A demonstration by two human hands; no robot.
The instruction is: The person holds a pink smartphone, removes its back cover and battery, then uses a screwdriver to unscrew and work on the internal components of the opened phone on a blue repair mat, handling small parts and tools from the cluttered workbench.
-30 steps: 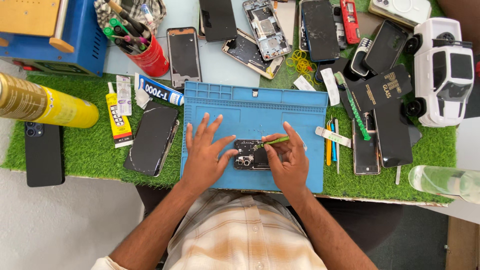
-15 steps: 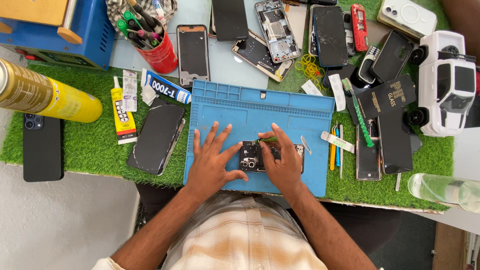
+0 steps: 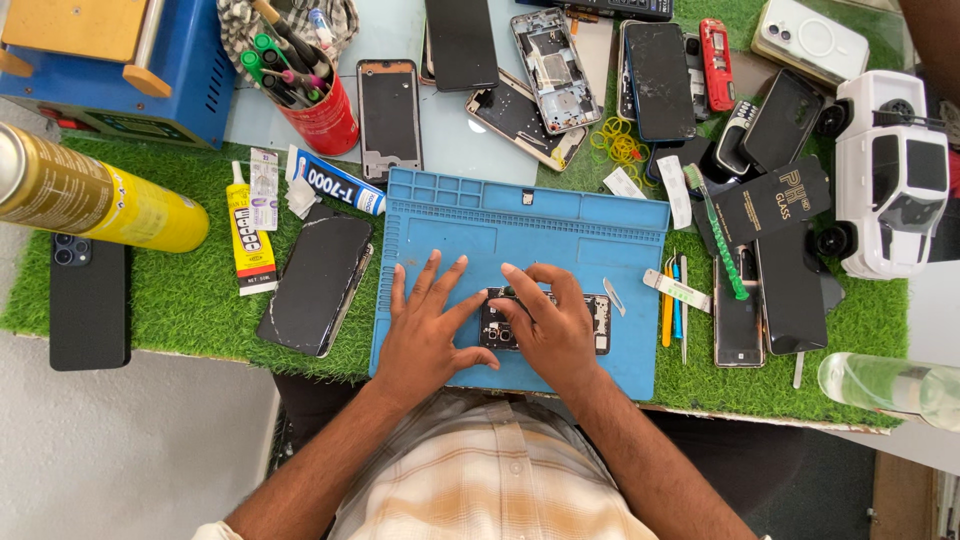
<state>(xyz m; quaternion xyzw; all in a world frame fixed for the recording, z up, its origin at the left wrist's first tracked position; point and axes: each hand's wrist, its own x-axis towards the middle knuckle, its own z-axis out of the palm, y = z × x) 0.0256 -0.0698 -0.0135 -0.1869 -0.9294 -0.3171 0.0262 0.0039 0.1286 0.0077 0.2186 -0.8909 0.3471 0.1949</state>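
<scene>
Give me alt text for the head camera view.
Both hands, left hand and right hand, press on an opened phone lying on a blue mat. Phones, glue tubes and tools surround it on green turf.

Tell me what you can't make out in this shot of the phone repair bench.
- Head view: most of the opened phone on the blue mat is covered by the left hand and right hand.
- Any tool under the right hand's fingers is hidden.
- The clear bottle and gold spray can are cut off by the frame edges.
- The phone's inner parts are too small to tell.
</scene>
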